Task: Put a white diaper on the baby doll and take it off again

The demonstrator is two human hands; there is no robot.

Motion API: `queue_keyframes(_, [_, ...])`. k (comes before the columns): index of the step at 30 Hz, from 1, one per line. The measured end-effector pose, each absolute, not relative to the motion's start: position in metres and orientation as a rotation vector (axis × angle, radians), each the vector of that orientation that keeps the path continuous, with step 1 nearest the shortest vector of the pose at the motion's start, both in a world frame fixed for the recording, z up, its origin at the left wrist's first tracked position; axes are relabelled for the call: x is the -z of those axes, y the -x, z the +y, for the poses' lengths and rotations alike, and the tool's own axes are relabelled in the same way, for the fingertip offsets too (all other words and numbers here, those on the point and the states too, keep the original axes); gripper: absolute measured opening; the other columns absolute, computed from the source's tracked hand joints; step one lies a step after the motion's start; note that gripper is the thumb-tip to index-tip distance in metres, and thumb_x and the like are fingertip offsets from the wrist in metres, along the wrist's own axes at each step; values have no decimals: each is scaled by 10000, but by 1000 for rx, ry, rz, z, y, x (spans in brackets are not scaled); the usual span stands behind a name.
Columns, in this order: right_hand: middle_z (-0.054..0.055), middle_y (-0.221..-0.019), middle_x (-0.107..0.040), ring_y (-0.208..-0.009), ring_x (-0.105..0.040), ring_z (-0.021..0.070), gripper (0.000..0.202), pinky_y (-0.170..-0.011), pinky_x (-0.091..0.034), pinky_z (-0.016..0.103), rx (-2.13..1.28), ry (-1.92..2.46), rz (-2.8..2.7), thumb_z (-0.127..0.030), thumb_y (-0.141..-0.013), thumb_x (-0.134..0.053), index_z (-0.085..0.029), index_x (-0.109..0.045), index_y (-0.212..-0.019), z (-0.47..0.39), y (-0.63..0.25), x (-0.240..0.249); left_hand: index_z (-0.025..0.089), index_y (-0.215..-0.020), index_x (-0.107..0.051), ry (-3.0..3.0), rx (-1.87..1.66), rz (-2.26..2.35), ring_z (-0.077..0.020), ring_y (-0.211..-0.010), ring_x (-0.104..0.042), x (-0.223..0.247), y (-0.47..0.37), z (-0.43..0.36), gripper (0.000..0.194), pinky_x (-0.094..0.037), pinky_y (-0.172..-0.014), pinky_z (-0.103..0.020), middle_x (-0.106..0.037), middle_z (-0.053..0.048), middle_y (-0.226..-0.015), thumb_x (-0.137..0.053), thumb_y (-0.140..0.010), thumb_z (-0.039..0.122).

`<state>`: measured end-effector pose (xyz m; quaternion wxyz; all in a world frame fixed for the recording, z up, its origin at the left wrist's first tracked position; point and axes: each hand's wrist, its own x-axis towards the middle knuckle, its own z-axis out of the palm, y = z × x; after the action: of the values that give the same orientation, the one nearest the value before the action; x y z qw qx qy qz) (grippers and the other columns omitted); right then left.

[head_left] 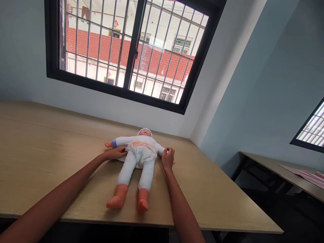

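A baby doll (131, 165) in a white long-sleeved suit and cap lies on its back on the table, feet towards me. Round its hips is a white diaper (146, 156) with a coloured band at the waist. My left hand (116, 153) is at the diaper's left side, fingers closed on its edge, the tips partly hidden. Over the doll's arm on the right, my right hand (168, 158) has its fingers curled together in a pinch. What lies between those fingertips is too small to make out. The doll's other arm, with a blue cuff (114, 143), stretches out to the left.
The pale wooden table (215, 189) runs up to the wall, under a barred window (124, 88) with a dark frame. At the right stands a second table (263, 162) with a pink cloth (303, 173) on it. The near table edge is close to the doll's feet.
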<state>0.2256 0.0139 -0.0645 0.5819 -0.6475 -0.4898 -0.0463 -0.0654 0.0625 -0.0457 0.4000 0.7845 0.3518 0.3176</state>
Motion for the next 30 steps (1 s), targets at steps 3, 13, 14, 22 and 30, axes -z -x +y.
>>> queue_keyframes(3, [103, -997, -551, -923, -572, 239, 195, -756, -416, 323, 112, 1510, -1146, -336, -896, -330, -217, -482, -872, 15, -227, 65, 209, -807, -655, -2078, -768, 975, -268, -959, -626, 50, 71, 75, 300, -482, -832, -281, -717, -47, -915, -592, -668, 467])
queue_keyframes(13, [101, -978, -547, -874, -566, 243, 179, -750, -414, 338, 106, 1516, -1118, -342, -878, -350, -220, -479, -852, 19, -232, 69, 214, -537, -597, -2124, -813, 1273, -271, -822, -554, 50, 97, 81, 151, -402, -685, -267, -599, -24, -663, -517, -417, 171])
queue_keyframes(14, [99, -976, -547, -868, -565, 240, 177, -748, -414, 336, 105, 1513, -1113, -342, -877, -353, -221, -480, -851, 19, -232, 69, 212, -495, -576, -2109, -803, 1289, -255, -779, -546, 50, 98, 82, 102, -390, -655, -257, -578, -17, -626, -527, -413, 178])
queue_keyframes(22, [112, -991, -547, -836, -555, 233, 179, -765, -429, 347, 97, 1454, -1083, -358, -874, -367, -213, -472, -867, 13, -228, 60, 196, -460, -524, -1913, -729, 1236, -136, -508, -455, 36, 112, 83, 306, -308, -498, -218, -481, 29, -452, -732, -452, 420])
queue_keyframes(30, [83, -1019, -609, -856, -598, 189, 229, -847, -451, 344, 146, 1204, -1361, -400, -907, -470, -194, -528, -988, -5, -156, 10, 173, -753, -567, -1358, -818, 1069, -201, -664, -672, 27, 110, 68, 532, -477, -587, -254, -714, -65, -783, -824, -430, 509])
